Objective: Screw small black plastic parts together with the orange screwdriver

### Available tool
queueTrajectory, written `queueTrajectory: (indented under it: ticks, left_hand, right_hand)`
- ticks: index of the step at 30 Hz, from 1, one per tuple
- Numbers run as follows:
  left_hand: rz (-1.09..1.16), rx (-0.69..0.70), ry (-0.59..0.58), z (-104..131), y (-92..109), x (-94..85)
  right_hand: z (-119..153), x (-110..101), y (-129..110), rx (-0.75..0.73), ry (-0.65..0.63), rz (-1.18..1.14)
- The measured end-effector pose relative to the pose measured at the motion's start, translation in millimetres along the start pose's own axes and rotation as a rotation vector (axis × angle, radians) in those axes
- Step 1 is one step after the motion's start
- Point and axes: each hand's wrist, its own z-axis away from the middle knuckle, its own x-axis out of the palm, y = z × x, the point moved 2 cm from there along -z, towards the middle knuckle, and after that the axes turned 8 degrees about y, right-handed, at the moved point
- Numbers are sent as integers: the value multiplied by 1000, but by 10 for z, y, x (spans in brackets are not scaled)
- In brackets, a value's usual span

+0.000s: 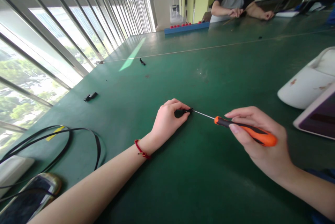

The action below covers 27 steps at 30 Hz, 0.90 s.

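Two hands: left [171, 116] pinching, right [259, 136] holding one screwdriver [248, 130].

No text, label, brand, number or sign can be read.
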Motion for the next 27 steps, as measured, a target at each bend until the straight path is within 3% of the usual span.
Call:
queueTrajectory:
  ticks: [4,9,14,16,20,25,27]
  left_hand:
    - [2,-4,-1,-3,-4,3]
    - [6,2,-2,-8,-6,4]
    - [12,5,-11,-3,-9,3]
    - [12,9,-17,-3,-7,2]
    - [8,11,-17,-8,-6,1]
    - [10,21,-15,-4,-7,8]
    - [13,21,-13,-1,-7,10]
  right_hand:
    - [-2,-19,10,-82,139,-101]
    - [0,-6,1,-36,23,-6]
    - [2,-20,4,-92,153,-125]
    - [-7,-12,7,-72,106,-156]
    - [-7,0,-14,-67,-25,19]
    - [6,-24,-13,-139,153,-48]
    - [4,-14,-5,-119,100,-65]
